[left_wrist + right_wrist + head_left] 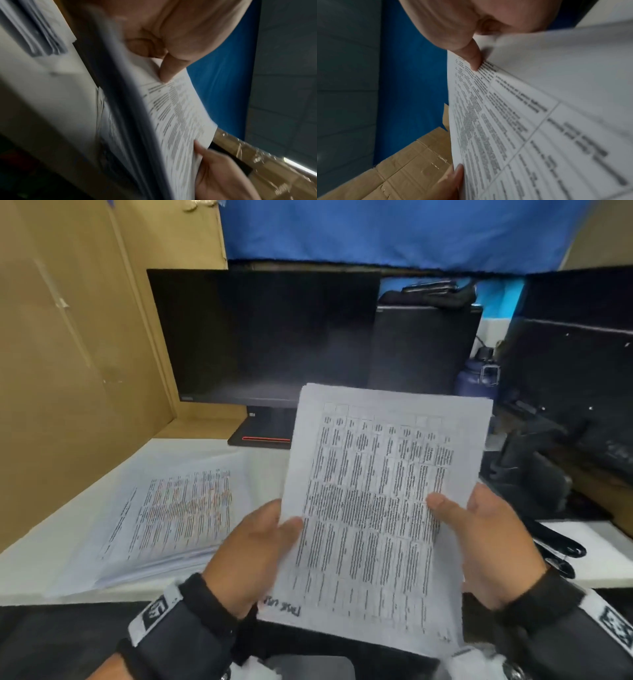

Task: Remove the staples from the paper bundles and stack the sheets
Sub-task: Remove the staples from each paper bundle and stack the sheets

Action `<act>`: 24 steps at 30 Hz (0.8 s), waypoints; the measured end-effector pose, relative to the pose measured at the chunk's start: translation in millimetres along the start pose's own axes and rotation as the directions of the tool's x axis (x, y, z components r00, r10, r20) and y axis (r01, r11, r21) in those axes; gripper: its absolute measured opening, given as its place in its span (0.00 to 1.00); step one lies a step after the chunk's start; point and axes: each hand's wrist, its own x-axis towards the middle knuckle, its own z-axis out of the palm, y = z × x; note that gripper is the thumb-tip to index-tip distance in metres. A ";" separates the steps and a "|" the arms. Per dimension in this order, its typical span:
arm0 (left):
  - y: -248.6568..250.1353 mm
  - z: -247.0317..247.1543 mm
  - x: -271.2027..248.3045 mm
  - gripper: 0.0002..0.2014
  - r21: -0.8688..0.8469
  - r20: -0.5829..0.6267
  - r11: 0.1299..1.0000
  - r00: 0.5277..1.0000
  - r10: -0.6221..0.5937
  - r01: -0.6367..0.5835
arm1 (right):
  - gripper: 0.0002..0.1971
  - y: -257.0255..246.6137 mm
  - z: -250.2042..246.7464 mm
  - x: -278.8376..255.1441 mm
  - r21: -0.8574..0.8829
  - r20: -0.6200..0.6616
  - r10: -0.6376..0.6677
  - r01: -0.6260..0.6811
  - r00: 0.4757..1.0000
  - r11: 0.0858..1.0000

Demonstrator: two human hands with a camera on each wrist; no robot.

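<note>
The printed sheets (376, 501) are held at centre frame above the table (20, 573). The left hand (250, 556) and right hand (486, 546) pinch opposite edges, thumbs on top. Probably best to square the edges, then lay them flush on the stack of sheets (164, 518) at lower left.

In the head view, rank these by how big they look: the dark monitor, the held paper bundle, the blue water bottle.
1. Dark monitor and held paper bundle: too alike to rank, and the bundle is much nearer the camera.
2. Blue water bottle: clearly smallest, partly hidden behind the bundle.
</note>
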 end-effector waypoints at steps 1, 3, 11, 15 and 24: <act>1.1 6.0 -2.1 0.13 0.043 -0.020 0.998 0.999 0.041 -0.040 | 0.14 -7.2 -2.8 -0.2 -0.047 -0.023 -0.071 0.070 0.997 0.996; 11.0 16.1 -4.6 0.15 0.058 -0.088 0.986 0.983 0.161 -0.156 | 0.13 -22.2 -5.1 -4.8 -0.169 -0.031 -0.252 0.243 0.967 0.955; 13.4 46.4 10.9 0.19 -0.011 -0.231 0.965 0.940 0.251 -0.261 | 0.18 -15.5 10.5 -15.1 -0.191 -0.057 -0.434 0.416 0.899 0.889; -8.7 49.7 22.8 0.23 -0.116 -0.242 0.991 0.969 0.038 -0.068 | 0.23 7.2 10.9 -5.0 -0.162 -0.085 -0.291 0.274 0.953 0.948; -13.8 52.2 28.5 0.15 -0.157 -0.245 0.985 0.969 0.036 -0.076 | 0.16 15.3 15.4 0.8 -0.167 -0.073 -0.242 0.228 0.967 0.959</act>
